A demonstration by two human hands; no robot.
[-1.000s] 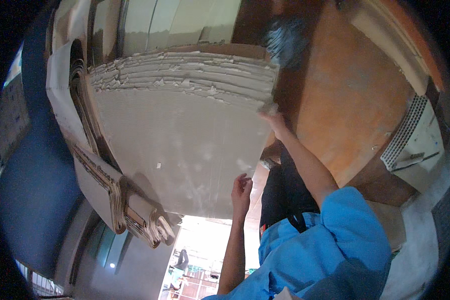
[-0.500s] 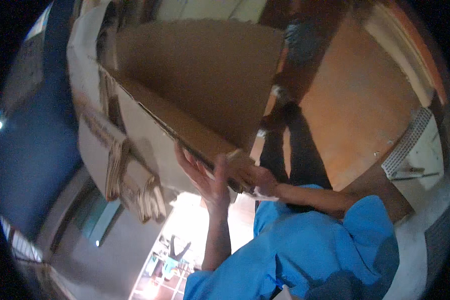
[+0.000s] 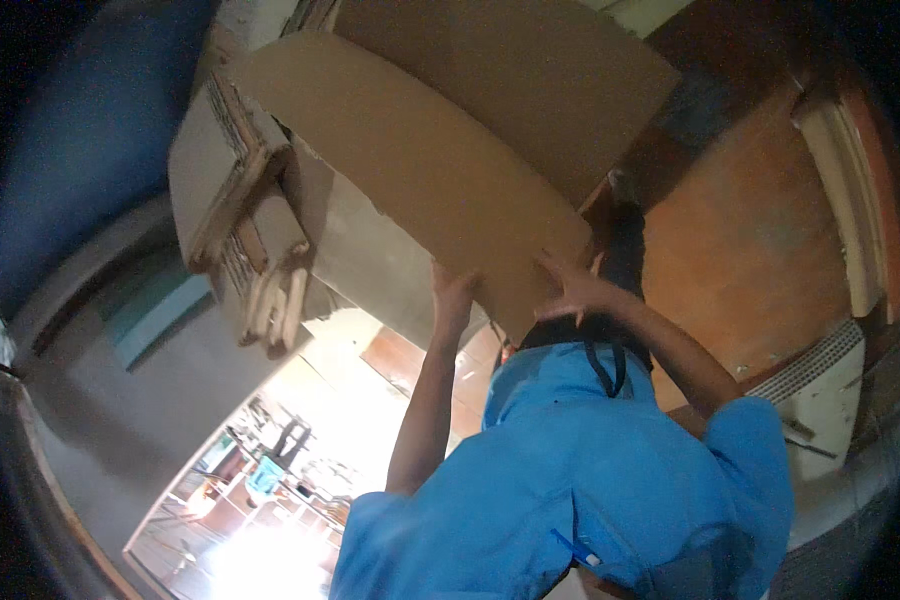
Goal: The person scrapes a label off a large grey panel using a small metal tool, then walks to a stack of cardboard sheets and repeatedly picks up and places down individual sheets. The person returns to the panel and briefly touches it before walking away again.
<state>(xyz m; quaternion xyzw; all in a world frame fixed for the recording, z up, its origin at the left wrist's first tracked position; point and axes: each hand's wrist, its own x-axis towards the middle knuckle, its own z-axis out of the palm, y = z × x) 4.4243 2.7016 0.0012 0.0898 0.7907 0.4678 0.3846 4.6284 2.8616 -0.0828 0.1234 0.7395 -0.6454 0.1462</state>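
A long brown cardboard sheet (image 3: pixel 410 150) stretches from near my body toward the far left, its broad face turned up. My left hand (image 3: pixel 455 298) grips its left edge near the close end, thumb over the top. On the opposite edge, my right hand (image 3: pixel 575 287) holds the same end with its fingers spread and curled round the side. The undersides of both grips are hidden. Another wide cardboard panel (image 3: pixel 530 75) lies just beyond the sheet.
Folded cardboard bundles (image 3: pixel 220 180) stand at the left, with more folded pieces (image 3: pixel 270 290) beside them. An orange-brown surface (image 3: pixel 730 220) spreads to the right. Near my right elbow is a pale object with a perforated strip (image 3: pixel 815 385). A bright opening (image 3: pixel 355 375) shows at lower left.
The cardboard sheet has turned from a steep tilt to showing its broad face. My right hand has moved right, away from my left. The whole view has shifted too.
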